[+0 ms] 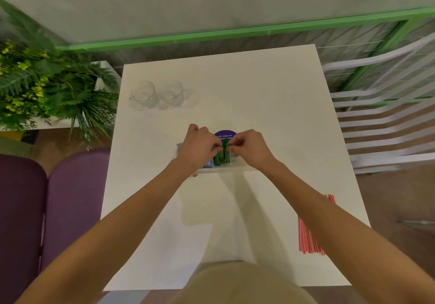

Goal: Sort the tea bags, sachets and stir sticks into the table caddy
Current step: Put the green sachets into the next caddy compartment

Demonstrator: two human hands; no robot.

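my left hand [199,147]: fingers curled, pinching the top of the green sachets [221,156] from the left.
my right hand [250,149]: pinching the same green sachets from the right, fingertips close to my left hand's.
green sachets: upright inside the caddy [240,165], a blue sachet [209,163] just beside them.
caddy: white, mid-counter [259,92], partly hidden under my hands.
purple sign [224,135]: round, just behind the caddy.
stir sticks [310,235]: red bundle lying flat at the counter's right edge, well apart from the caddy.
glass mugs [143,94]: two, side by side, far left.
plant [47,87]: off the counter, left.
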